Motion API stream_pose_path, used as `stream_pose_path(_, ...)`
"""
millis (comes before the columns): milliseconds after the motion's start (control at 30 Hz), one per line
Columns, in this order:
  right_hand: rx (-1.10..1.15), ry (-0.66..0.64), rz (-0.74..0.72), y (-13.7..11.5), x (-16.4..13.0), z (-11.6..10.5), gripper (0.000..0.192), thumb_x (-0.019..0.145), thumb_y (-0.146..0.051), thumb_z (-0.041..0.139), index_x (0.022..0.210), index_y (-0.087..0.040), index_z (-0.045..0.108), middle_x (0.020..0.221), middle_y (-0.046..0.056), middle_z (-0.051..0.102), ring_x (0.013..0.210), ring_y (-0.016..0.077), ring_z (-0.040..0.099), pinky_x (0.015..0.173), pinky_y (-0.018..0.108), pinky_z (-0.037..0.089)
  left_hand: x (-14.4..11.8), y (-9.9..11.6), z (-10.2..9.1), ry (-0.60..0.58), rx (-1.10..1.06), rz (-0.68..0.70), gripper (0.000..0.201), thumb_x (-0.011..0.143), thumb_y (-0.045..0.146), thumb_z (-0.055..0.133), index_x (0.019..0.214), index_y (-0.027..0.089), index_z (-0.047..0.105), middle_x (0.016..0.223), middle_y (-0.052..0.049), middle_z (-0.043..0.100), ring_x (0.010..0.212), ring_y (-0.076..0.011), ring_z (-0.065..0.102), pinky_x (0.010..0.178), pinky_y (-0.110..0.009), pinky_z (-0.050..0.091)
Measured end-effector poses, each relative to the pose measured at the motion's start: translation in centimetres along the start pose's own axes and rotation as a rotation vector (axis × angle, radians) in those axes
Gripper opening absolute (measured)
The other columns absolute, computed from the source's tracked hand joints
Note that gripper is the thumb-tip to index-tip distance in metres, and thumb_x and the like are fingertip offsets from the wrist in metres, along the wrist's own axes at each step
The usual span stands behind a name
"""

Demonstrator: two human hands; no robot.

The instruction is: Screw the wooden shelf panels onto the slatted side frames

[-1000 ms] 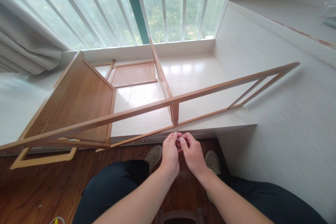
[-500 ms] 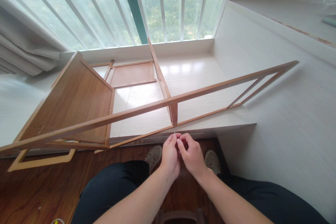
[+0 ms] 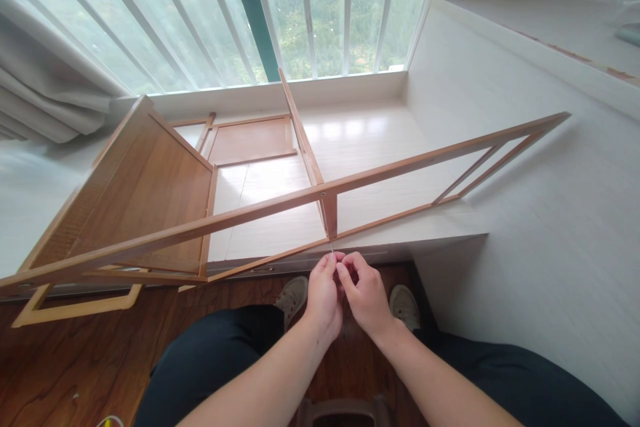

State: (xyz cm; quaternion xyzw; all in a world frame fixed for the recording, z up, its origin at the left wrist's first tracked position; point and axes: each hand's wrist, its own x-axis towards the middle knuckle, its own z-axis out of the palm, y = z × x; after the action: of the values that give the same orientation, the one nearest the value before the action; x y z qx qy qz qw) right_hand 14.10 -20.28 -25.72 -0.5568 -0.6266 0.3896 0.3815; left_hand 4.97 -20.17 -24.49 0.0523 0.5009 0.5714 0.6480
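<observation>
A small screw was pinched between left hand and right hand, pointed up just beneath the wooden frame at frame centre.

Seen from above, a wooden shelf frame lies tipped on its side across a white window platform. Just below the frame's short centre upright, the person's left hand and right hand meet, fingertips pinched together around something thin and small, too tiny to make out, touching the upright's lower end. A solid brown panel closes the frame to the left of the upright; open rails run to its right. Beyond the frame stands a barred window, with a curtain to the far left. Below the hands are dark trousers, two shoes and a wooden floor.
</observation>
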Motion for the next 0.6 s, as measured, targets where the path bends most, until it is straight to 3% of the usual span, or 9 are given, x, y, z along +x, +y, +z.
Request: stream_pose_path(600,0.112,0.013,0.077,0.59,0.07,0.37,0.024,0.101,-0.041,0.050,0.092,-0.023,0.062,0.078,0.002,0.071,0.067,0.0179,0.066,0.063,0.025,0.047,0.08,0.09,0.12,0.011,0.036,-0.003,0.038,0.067,0.044,0.083,0.084,0.015,0.065,0.074,-0.001,0.063,0.063,-0.0094,0.052,0.054,-0.020,0.035)
